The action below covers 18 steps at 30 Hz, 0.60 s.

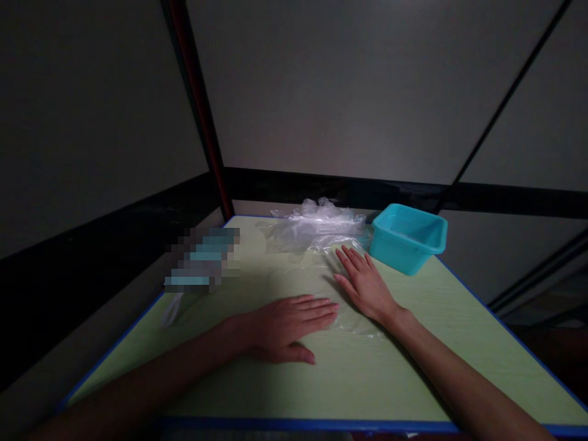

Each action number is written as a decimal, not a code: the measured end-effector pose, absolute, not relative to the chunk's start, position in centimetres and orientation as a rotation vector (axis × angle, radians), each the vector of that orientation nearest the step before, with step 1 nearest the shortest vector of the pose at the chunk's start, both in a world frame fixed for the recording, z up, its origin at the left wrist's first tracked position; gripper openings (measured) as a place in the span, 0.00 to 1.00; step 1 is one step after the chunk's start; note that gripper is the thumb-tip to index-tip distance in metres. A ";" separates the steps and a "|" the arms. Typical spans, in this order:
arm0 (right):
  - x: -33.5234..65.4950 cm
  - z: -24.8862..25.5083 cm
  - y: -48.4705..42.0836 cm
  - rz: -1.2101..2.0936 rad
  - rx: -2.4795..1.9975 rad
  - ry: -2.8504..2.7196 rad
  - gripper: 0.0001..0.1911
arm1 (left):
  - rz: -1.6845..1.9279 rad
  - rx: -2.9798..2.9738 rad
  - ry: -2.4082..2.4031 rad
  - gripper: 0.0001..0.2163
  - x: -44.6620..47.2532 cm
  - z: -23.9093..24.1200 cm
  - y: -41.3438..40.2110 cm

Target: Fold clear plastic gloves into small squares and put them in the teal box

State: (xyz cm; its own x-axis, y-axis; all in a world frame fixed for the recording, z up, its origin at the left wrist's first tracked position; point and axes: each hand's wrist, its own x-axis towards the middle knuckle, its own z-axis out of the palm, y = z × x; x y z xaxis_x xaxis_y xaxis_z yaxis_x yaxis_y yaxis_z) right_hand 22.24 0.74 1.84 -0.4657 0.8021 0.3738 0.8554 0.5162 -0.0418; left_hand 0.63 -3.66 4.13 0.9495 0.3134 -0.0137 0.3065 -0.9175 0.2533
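A thin clear plastic sheet or bag [312, 278] lies flat on the table; whether it is a bag or a glove I cannot tell. My left hand [291, 324] is palm down over its near part, fingers stretched to the right and thumb apart. Further right, my right hand [365, 286] rests along its right side with the fingers spread and pointing away from me. Neither hand grips anything. Behind them sits a crumpled pile of clear plastic [316, 229], shiny and loosely heaped.
A turquoise plastic basin [399, 257] stands at the back right, by the table edge. On the left edge is a pixelated item [197, 263] with a whitish strap-like end. The pale green table [358, 383] has a blue rim. Walls rise behind and to the left.
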 end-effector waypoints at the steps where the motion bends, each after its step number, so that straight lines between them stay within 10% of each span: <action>1: 22.3 1.9 0.8 -0.215 -1.381 -2.411 0.28 | 0.034 2.846 0.451 0.32 0.8 4.0 -3.4; 18: 22.2 1.9 0.6 -0.172 -1.309 -2.499 0.28 | 0.139 2.796 0.535 0.32 1.7 3.3 -5.7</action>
State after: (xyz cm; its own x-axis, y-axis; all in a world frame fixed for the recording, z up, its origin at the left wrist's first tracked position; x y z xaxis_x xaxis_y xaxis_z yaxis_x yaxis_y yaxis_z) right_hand 22.19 0.64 1.88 -0.5321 0.7799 0.3295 0.8178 0.5743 -0.0385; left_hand 1.68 -5.74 3.33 0.9264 0.3745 0.0400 0.3464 -0.8889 0.2998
